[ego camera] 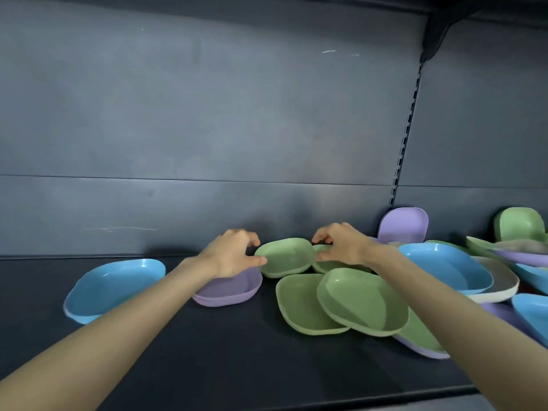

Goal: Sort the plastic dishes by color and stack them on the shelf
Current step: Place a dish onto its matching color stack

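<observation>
Bare forearms [118, 336] reach over the dark shelf [225, 360]; left hand [234, 253] and right hand [341, 244], fingers curled, pinch opposite rims of a green dish [286, 256] far back, just right of the purple stack [228, 290].

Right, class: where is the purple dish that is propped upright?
In the head view the upright purple dish leans on the back panel right of centre, below the slotted rail, behind the right hand and a blue dish.
</observation>
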